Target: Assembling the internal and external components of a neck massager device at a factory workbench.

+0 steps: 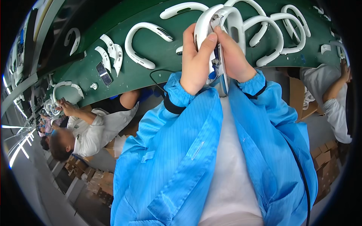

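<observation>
Best done with the white neckband (222, 22) held steady above the green bench (158, 45), thumbs pressing evenly along the seam so the two shell halves meet without pinching the wires visible at the open end. Worth keeping the grip close to the joint rather than out on the curved arm (less flex that way), and easing pressure along bit by bit instead of squeezing in one spot.

Left hand (196, 62): curled fairly tight round the left arm of the neckband, thumb laid up against the shell edge. Right hand (233, 56): closed on the other side, fingers wrapped behind, thumb meeting the left one near the seam. Both holding the same piece, between them, raised just over the bench edge and close to the chest in the blue coat (196, 158).

Lying on the bench beyond: several more white neckbands (141, 43), some loose shell halves (113, 52), a small dark part (103, 73). Other people at the same bench on either side, one with a neckband in hand (66, 107) (whether open or assembled, cannot tell).
</observation>
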Demonstrator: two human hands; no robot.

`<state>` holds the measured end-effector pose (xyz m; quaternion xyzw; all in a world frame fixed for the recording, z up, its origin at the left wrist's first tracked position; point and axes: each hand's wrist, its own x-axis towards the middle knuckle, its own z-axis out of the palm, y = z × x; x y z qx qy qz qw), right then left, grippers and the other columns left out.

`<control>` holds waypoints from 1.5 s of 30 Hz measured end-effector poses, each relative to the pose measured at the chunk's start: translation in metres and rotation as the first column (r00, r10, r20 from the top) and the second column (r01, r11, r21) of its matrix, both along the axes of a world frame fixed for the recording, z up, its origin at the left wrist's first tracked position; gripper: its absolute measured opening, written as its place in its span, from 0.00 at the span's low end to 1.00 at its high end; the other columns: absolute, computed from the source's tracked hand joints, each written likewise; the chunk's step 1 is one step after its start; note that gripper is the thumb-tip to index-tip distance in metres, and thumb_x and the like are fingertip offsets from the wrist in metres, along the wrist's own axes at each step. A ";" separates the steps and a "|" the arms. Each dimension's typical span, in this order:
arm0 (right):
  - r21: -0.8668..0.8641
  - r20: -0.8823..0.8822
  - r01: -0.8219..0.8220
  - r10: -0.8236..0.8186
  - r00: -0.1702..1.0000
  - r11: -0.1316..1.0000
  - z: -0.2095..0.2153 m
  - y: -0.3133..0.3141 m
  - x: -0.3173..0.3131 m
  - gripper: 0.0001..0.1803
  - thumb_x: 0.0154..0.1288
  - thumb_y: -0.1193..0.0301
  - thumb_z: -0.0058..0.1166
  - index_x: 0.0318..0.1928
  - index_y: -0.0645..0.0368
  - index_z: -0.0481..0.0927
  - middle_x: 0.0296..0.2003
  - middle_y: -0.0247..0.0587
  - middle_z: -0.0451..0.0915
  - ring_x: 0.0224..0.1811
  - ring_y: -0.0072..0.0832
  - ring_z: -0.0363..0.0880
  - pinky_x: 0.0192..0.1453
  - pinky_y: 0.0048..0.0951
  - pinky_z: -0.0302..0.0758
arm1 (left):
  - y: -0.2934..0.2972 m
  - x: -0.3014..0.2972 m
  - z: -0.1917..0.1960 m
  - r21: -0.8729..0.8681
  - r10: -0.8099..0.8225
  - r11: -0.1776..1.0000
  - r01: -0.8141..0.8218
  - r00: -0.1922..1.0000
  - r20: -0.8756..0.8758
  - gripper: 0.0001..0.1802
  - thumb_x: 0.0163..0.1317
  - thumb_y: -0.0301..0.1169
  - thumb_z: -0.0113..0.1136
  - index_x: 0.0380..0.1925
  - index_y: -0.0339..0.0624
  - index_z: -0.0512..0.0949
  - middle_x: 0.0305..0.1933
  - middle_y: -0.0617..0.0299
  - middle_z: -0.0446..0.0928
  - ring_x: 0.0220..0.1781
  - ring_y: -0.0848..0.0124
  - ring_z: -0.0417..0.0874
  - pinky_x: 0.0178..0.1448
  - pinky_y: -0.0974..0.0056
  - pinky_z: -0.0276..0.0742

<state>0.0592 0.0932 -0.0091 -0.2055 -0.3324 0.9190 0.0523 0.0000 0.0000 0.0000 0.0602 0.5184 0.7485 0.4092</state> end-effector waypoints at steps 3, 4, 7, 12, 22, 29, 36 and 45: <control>0.201 -0.007 0.010 -0.009 1.000 0.980 -0.001 -0.004 0.001 0.26 0.69 0.51 0.37 0.55 0.60 0.66 0.44 0.36 0.74 0.44 0.21 0.72 0.50 0.23 0.70 | -0.004 0.005 0.005 -0.002 0.007 1.000 -0.007 0.996 -0.086 0.28 0.61 0.33 0.53 0.59 0.37 0.57 0.51 0.54 0.69 0.50 0.68 0.72 0.52 0.67 0.70; 0.185 -0.023 0.058 -0.054 0.998 0.981 -0.004 -0.008 0.003 0.26 0.69 0.51 0.36 0.54 0.60 0.68 0.43 0.35 0.74 0.44 0.20 0.72 0.49 0.22 0.70 | -0.009 0.010 0.010 -0.029 0.003 1.000 -0.008 0.988 -0.155 0.27 0.61 0.32 0.53 0.58 0.37 0.58 0.51 0.54 0.69 0.50 0.68 0.72 0.52 0.67 0.70; 0.124 -0.012 0.090 -0.089 0.996 0.988 -0.011 -0.008 -0.001 0.25 0.70 0.50 0.35 0.49 0.59 0.71 0.41 0.34 0.74 0.43 0.20 0.71 0.48 0.22 0.69 | -0.013 0.011 0.007 -0.054 -0.018 0.999 0.001 0.948 -0.316 0.27 0.61 0.31 0.53 0.58 0.36 0.58 0.50 0.54 0.69 0.49 0.69 0.72 0.52 0.67 0.69; 0.081 0.020 0.121 -0.123 0.992 0.989 -0.010 -0.013 -0.008 0.24 0.71 0.52 0.32 0.46 0.58 0.72 0.38 0.33 0.75 0.41 0.19 0.71 0.47 0.23 0.69 | -0.008 0.007 0.006 -0.060 -0.046 0.998 0.032 0.967 -0.249 0.32 0.61 0.35 0.55 0.59 0.36 0.53 0.53 0.49 0.67 0.54 0.65 0.70 0.55 0.64 0.68; 0.435 -0.105 0.126 -0.089 0.991 0.892 -0.007 -0.009 0.000 0.27 0.71 0.54 0.32 0.59 0.62 0.60 0.48 0.36 0.68 0.48 0.21 0.65 0.54 0.22 0.63 | -0.011 0.000 0.007 0.014 -0.224 0.971 0.239 0.926 -0.303 0.40 0.64 0.37 0.51 0.66 0.35 0.40 0.63 0.46 0.58 0.65 0.59 0.60 0.65 0.61 0.57; 0.513 -0.093 0.153 -0.123 0.988 0.845 -0.004 -0.009 -0.002 0.22 0.71 0.56 0.31 0.52 0.61 0.66 0.40 0.34 0.71 0.41 0.19 0.66 0.48 0.23 0.65 | -0.015 -0.004 0.011 -0.093 -0.295 0.954 0.285 0.840 -0.456 0.38 0.66 0.44 0.45 0.65 0.34 0.41 0.61 0.43 0.59 0.64 0.58 0.61 0.65 0.62 0.58; 0.380 -0.042 0.153 -0.148 0.988 0.912 0.000 -0.012 -0.011 0.24 0.72 0.54 0.30 0.46 0.62 0.70 0.39 0.37 0.74 0.40 0.18 0.69 0.47 0.23 0.68 | -0.023 -0.025 0.015 -0.180 -0.372 0.927 0.329 0.866 -0.333 0.32 0.68 0.41 0.42 0.64 0.36 0.47 0.53 0.48 0.69 0.54 0.62 0.72 0.56 0.66 0.66; 0.088 -0.071 0.136 -0.130 0.989 0.987 0.007 -0.014 -0.015 0.22 0.71 0.54 0.34 0.52 0.59 0.67 0.40 0.33 0.73 0.42 0.16 0.70 0.48 0.22 0.69 | -0.015 -0.016 0.030 -0.270 -0.163 0.963 0.024 0.846 -0.507 0.18 0.64 0.34 0.46 0.48 0.30 0.64 0.40 0.41 0.75 0.42 0.57 0.79 0.45 0.60 0.73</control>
